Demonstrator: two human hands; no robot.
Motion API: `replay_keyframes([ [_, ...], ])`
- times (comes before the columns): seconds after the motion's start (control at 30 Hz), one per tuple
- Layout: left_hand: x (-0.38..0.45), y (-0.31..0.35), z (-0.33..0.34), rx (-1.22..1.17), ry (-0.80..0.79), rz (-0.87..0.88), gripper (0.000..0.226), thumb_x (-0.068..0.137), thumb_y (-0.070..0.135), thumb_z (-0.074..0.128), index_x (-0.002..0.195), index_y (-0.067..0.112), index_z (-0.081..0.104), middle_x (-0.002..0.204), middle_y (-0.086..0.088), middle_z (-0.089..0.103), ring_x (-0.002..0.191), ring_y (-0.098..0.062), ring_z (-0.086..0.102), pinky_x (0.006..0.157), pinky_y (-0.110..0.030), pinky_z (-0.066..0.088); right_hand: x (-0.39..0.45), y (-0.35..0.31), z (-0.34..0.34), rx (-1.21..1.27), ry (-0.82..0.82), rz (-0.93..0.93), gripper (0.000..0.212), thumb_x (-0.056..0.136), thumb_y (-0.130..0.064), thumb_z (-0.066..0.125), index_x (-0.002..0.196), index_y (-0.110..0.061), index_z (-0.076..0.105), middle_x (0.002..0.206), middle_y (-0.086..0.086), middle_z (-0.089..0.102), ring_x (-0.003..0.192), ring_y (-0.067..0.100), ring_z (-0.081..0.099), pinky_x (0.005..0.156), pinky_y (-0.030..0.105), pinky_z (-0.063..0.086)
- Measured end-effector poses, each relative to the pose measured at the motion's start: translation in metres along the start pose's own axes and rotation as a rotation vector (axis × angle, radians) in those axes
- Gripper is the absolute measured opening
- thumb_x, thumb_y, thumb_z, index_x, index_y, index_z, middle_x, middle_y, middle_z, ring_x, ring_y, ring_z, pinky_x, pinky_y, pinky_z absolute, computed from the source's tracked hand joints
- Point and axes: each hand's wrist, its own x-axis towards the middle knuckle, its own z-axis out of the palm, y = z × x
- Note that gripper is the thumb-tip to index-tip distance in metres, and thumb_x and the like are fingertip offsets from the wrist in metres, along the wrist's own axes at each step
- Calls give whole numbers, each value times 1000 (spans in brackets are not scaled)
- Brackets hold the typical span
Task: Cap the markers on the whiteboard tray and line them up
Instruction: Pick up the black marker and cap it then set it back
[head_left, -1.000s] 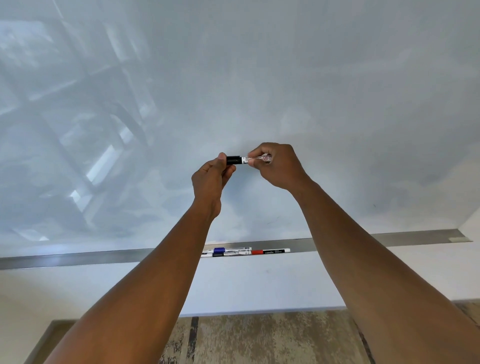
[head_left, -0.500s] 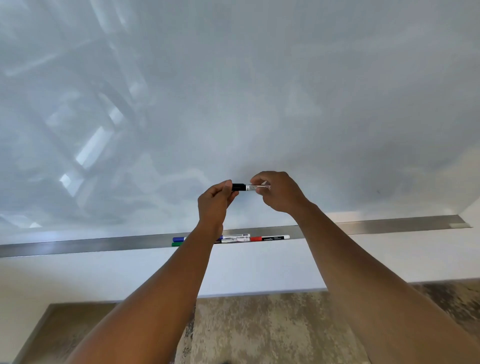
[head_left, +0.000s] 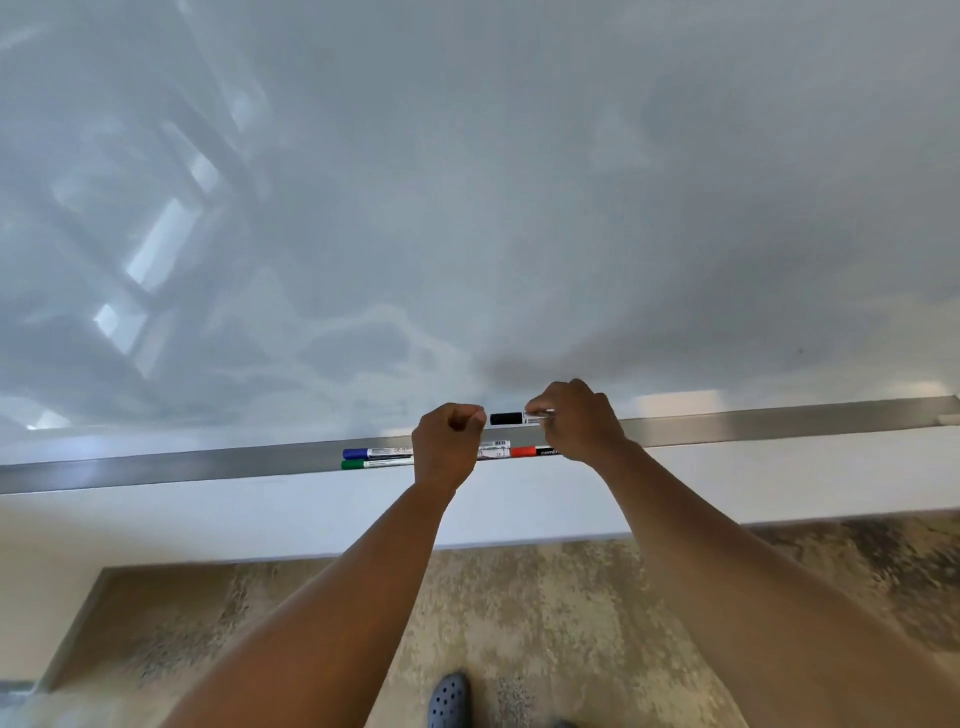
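1. The board is filling most of the view. It is looking shiny and smooth, so a pen leaning on it will likely be sliding.

2. The tray is running along the bottom of the board. It is a long, thin metal shelf. It looks hard and slick, so round pens may be rolling on it.

3. Your right hand is pinching the black pen by its white body, just above the tray. The black cap looks to be on the pen. Keep holding the body, not the cap, since a cap can be popping off.

4. Your left hand is curling into a fist just beside the cap end. It is holding nothing and is not touching the pen.

5. The blue pen and green pen are lying side by side on the tray, partly behind your left hand. The red pen is lying to their right, partly behind your right hand.

6. Each pen is likely light, stiff and smooth. Take it in the middle with your fingertips, and be laying it flat and gently so it is not rolling off.
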Motion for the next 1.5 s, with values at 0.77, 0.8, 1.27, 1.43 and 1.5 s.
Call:
replay_keyframes([
  [0.77,41,-95,16,1050,-276,144,58,102,41,33,155,22,17,165,-9,1,151,-33,-1,122,-52,4,33,41,85,-171,-53,177,42,84,-7,52,117,-31,62,116,-8,66,109,20,53,87,38,37],
  [0.8,42,-96,15,1062,-279,137,58,102,42,32,155,23,17,165,-9,0,151,-35,-2,121,-54,3,34,42,86,-180,-49,180,41,85,-7,52,117,-31,62,116,-8,66,109,20,53,88,38,37],
  [1.27,46,-103,18,1032,-316,126,58,103,42,32,155,24,15,165,-8,7,152,-25,5,121,-54,6,33,45,96,-165,-52,228,37,80,-9,52,112,-24,64,112,-4,66,105,21,55,88,39,38],
  [1.43,46,-102,17,1017,-320,130,58,102,41,33,155,23,16,165,-8,8,152,-25,6,121,-52,8,30,45,97,-144,-76,221,41,79,-7,51,115,-23,63,116,-4,65,110,21,54,91,40,37],
  [1.5,45,-102,17,1026,-318,134,58,102,41,34,155,23,17,165,-8,9,151,-25,8,121,-51,8,29,44,98,-125,-79,215,41,79,-7,50,115,-24,63,116,-4,65,111,21,54,91,40,36],
])
